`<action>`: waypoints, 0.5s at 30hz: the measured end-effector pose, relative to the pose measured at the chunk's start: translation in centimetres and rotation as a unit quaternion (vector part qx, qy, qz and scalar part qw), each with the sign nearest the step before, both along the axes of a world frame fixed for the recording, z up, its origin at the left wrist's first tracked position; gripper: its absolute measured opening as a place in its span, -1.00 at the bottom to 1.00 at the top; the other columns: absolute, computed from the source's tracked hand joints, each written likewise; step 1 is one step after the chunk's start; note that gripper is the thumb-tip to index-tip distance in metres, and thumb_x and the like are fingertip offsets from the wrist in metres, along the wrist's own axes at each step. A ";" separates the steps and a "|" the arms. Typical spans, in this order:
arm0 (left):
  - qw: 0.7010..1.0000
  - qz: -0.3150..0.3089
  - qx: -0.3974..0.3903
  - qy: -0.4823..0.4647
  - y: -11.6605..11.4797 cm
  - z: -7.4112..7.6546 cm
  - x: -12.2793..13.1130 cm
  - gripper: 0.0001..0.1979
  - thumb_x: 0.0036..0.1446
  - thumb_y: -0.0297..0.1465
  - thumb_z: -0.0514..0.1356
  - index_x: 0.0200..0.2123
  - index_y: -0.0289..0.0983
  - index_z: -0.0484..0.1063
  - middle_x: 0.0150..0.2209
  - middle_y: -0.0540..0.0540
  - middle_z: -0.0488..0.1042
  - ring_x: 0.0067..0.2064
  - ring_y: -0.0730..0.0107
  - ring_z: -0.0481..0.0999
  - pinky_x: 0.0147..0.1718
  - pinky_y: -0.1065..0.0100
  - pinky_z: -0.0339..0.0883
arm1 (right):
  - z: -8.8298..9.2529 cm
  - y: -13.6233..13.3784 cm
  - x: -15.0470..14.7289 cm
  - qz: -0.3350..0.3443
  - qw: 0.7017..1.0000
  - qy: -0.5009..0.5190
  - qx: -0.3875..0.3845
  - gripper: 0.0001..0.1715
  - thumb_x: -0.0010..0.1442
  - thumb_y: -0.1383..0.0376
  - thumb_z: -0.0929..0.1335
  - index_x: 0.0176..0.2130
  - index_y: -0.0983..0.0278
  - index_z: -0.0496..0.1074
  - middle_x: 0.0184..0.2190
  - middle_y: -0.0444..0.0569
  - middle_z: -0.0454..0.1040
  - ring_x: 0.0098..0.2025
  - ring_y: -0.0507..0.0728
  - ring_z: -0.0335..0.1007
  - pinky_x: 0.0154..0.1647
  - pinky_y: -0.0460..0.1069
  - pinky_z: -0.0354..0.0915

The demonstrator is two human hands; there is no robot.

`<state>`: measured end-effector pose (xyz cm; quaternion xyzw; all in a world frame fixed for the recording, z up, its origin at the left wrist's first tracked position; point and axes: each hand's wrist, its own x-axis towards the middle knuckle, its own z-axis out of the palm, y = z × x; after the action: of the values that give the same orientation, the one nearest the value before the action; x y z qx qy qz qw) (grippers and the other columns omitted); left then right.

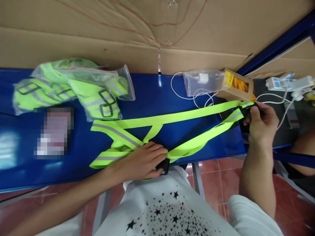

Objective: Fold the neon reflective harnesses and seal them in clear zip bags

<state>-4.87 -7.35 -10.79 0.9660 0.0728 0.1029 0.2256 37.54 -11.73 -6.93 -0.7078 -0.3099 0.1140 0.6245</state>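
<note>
Left hand (pixel 144 160) pressing flat on woven neon straps (pixel 157 122); right hand (pixel 261 123) pinching, seemingly, black buckle (pixel 246 111) above glossy worktop (pixel 157 95).

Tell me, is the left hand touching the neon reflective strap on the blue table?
Touching. The head view shows the left hand pressed flat on the strap.
</note>
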 end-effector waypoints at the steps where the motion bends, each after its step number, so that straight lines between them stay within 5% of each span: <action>1: 1.000 0.003 0.002 0.000 0.0 0.2 -0.1 -0.71 0.36 -0.27 0.14 -0.02 -0.34 0.50 0.02 -0.22 0.60 0.01 0.13 0.52 -0.01 0.17 0.33 | 0.0 0.1 0.0 0.001 1.000 0.006 0.000 -0.76 0.04 0.31 0.50 -0.22 0.26 0.54 -0.60 -0.27 0.36 -0.67 -0.08 0.11 -0.72 -0.15 0.09; 5: 1.000 0.011 -0.018 0.011 0.2 0.4 -0.6 -0.75 0.34 -0.31 0.16 -0.01 -0.31 0.49 0.03 -0.20 0.59 0.01 0.14 0.51 0.02 0.15 0.33 | 1.1 0.3 0.8 0.039 0.988 0.148 -0.004 -0.78 -0.05 0.36 0.51 -0.30 0.31 0.56 -0.64 -0.24 0.32 -0.67 -0.10 0.06 -0.72 -0.18 0.05; 8: 0.998 0.020 -0.051 0.004 0.3 0.0 -0.9 -0.79 0.31 -0.33 0.18 -0.06 -0.29 0.49 -0.03 -0.17 0.60 -0.03 0.18 0.53 -0.01 0.19 0.35 | 1.5 0.4 1.8 -0.001 0.988 0.155 -0.016 -0.75 -0.09 0.39 0.49 -0.29 0.35 0.59 -0.60 -0.20 0.38 -0.67 -0.10 0.05 -0.75 -0.17 0.03; 12: 0.998 0.034 -0.046 -0.014 0.2 1.3 -1.2 -0.86 0.29 -0.38 0.18 -0.12 -0.27 0.47 -0.10 -0.16 0.60 -0.07 0.19 0.52 -0.03 0.18 0.39 | 0.3 0.6 1.8 -0.103 0.990 -0.079 -0.052 -0.78 0.05 0.31 0.45 -0.26 0.34 0.64 -0.49 -0.11 0.51 -0.60 -0.01 0.24 -0.63 -0.07 0.25; 15: 0.996 0.063 0.026 -0.061 0.1 4.1 -1.7 -0.88 0.30 -0.42 0.18 -0.12 -0.25 0.47 -0.10 -0.15 0.60 -0.01 0.14 0.52 0.07 0.09 0.39 | -0.3 0.3 0.7 -0.111 0.934 -0.313 -0.130 -0.66 0.17 0.30 0.37 -0.11 0.32 0.66 -0.29 0.03 0.63 -0.31 0.16 0.54 -0.24 0.05 0.46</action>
<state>-6.61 -7.24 -6.65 0.9570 0.1165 0.1775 0.1975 38.22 -11.44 -7.19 -0.8124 -0.3913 -0.1441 0.4075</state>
